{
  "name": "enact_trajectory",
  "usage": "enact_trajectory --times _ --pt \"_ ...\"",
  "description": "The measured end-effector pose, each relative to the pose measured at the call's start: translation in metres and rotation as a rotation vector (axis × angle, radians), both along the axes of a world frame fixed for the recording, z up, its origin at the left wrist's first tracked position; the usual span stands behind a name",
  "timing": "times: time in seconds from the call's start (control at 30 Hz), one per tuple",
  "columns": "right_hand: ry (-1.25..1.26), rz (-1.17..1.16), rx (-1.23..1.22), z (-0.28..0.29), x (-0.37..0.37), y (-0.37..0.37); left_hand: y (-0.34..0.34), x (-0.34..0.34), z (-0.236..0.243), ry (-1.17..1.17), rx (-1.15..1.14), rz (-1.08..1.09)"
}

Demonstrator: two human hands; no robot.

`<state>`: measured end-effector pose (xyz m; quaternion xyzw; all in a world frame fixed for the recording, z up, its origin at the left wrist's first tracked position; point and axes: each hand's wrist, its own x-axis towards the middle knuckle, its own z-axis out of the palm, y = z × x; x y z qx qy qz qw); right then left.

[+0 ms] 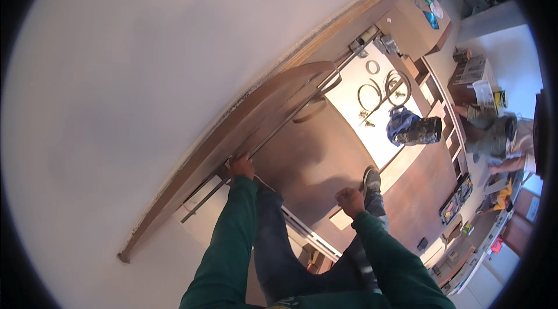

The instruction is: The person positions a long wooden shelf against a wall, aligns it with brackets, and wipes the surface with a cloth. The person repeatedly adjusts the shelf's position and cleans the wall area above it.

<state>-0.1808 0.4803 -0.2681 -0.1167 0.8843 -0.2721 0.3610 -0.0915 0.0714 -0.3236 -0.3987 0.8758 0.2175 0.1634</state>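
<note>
My left hand [241, 165] is closed, its fingers curled where a long thin dark rod [285, 121] runs along the brown wooden panel under the ceiling. What it grips, if anything, is hidden. A loose brown edging strip [311, 69] bends in a loop farther along that panel. Held low over the brown board, my right hand [350, 201] has its fingers pinched together, and anything between them is too small to make out. My shoe [372, 180] rests on the board beside it.
On the white board lie coiled strips [397, 88] and a dark bag with blue plastic [415, 128]. A cardboard box [415, 24] stands at the far end. An open tool case [455, 198] lies at the right. Another person [491, 135] is below, beyond the shelf frame.
</note>
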Motion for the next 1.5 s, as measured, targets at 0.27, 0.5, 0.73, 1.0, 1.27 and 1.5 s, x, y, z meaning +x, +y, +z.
enact_trajectory --times 0.27,0.5,0.73,1.0,1.27,1.5 --pt "0.109 0.068 -0.131 0.06 -0.046 -0.057 -0.012 0.02 -0.044 -0.088 -0.144 -0.033" --pt "-0.277 -0.035 -0.099 0.144 -0.052 -0.117 0.066 0.02 0.021 0.245 0.281 0.397" --pt "0.148 0.551 -0.576 0.248 -0.019 -0.166 0.223 -0.045 0.243 1.366 1.206 1.369" --pt "0.15 0.517 0.181 0.179 -0.088 -0.034 0.177 0.037 0.391 0.618 1.148 0.498" --pt "0.129 0.269 0.52 0.186 -0.089 0.221 -0.062 0.236 0.337 0.324 -0.555 0.314" --pt "0.057 0.069 0.548 0.199 -0.038 0.276 -0.117 0.291 0.338 -0.124 -0.336 0.252"
